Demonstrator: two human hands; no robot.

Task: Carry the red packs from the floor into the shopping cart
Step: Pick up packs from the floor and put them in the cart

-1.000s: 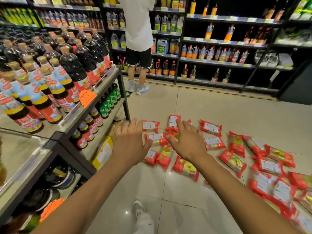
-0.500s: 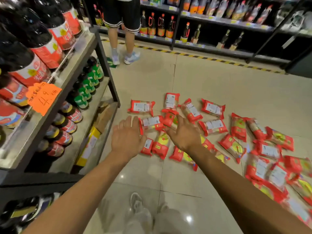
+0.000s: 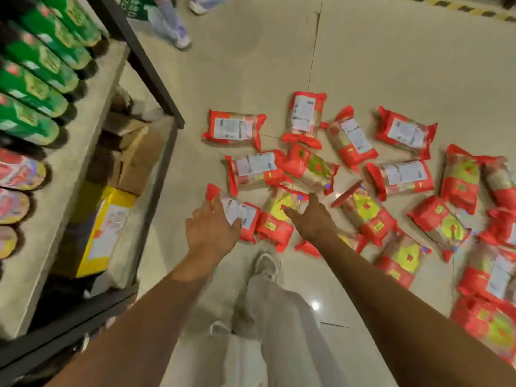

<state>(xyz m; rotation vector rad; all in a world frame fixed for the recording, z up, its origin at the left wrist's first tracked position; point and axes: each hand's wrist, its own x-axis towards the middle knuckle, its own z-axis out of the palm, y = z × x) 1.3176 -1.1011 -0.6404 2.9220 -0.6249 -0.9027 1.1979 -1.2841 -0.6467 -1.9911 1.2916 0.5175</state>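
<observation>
Barely begun, by my reading. The red packs lie scattered on the tiled floor, some label up and some showing a yellow front, several overlapping, and the spread runs off to the right edge of the view. No shopping cart is in view, so I cannot tell whether any packs are in it; the pile looks large and neither hand carries one. The person bends over the near-left end of the pile, with one trouser leg and a pale shoe below the arms. The left hand has its fingers spread apart and laid on the near end of a white-labelled pack, thumb against its edge, not closed round it as far as I can see. The right hand reaches with fingers straight and slightly apart over a yellow-fronted pack lying just beside the first; contact is likely but blurred. Judgement: this is the first grasp of a load, and lifting, carrying and dropping into the cart all remain, most likely over many trips. At left stand a shelf of green bottles and a yellow box low down; a bystander's shoes are at the top.
</observation>
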